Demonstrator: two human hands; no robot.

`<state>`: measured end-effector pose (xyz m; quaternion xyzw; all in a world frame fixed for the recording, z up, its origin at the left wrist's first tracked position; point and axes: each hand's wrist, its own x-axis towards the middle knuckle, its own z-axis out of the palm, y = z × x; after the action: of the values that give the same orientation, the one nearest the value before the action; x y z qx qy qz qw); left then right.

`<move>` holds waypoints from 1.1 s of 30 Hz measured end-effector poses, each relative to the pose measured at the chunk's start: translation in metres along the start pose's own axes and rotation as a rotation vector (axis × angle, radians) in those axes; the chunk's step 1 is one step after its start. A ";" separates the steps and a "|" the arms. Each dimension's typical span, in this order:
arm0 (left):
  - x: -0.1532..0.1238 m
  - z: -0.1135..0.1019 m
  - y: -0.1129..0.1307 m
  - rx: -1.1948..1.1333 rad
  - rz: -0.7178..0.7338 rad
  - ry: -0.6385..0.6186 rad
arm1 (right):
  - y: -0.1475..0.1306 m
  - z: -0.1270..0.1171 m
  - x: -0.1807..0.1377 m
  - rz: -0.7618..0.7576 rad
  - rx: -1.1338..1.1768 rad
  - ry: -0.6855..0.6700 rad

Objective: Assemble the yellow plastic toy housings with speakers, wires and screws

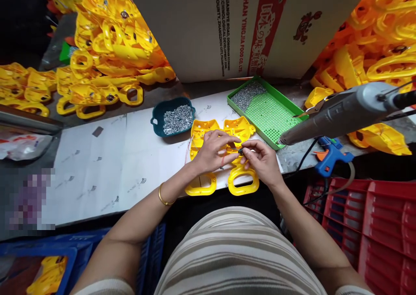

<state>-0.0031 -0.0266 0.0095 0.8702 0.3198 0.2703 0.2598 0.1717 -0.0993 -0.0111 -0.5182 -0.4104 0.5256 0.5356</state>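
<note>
The left hand and right hand meet over two yellow shells lying on the white surface. Each grip is pinched closed on one small dark part between the fingertips. Beyond the grip sits a bowl of screws, and to its right a green tray

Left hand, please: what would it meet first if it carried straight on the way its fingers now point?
The left hand points right, so it would first meet the small dark part pinched in the right hand, then that hand's fingers. The gap looks tiny, though depth is unclear.
</note>
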 end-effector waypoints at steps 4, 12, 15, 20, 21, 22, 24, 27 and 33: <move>0.000 0.003 -0.003 -0.018 -0.006 0.023 | 0.001 -0.001 0.003 -0.013 -0.031 -0.023; -0.001 0.003 -0.003 -0.321 -0.298 0.155 | 0.014 0.001 -0.004 -0.630 -0.563 0.146; 0.000 0.002 -0.001 -0.313 -0.330 0.132 | 0.015 0.001 0.000 -0.734 -0.656 0.171; 0.001 0.001 0.002 -0.249 -0.293 0.125 | 0.011 -0.001 0.006 -0.750 -0.708 0.192; 0.001 0.001 0.003 -0.237 -0.273 0.126 | 0.010 -0.002 0.006 -0.762 -0.712 0.213; 0.002 0.001 0.003 -0.229 -0.254 0.125 | 0.009 -0.003 0.006 -0.777 -0.717 0.232; 0.003 0.001 0.005 -0.239 -0.227 0.126 | 0.008 -0.004 0.006 -0.797 -0.720 0.235; 0.005 0.002 0.007 -0.291 -0.247 0.140 | 0.007 -0.005 0.004 -0.802 -0.714 0.187; 0.006 0.003 0.006 -0.355 -0.300 0.135 | 0.014 -0.002 0.001 -0.695 -0.672 0.162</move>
<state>0.0054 -0.0273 0.0131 0.7336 0.4096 0.3383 0.4237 0.1714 -0.0996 -0.0255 -0.5338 -0.6630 0.1123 0.5127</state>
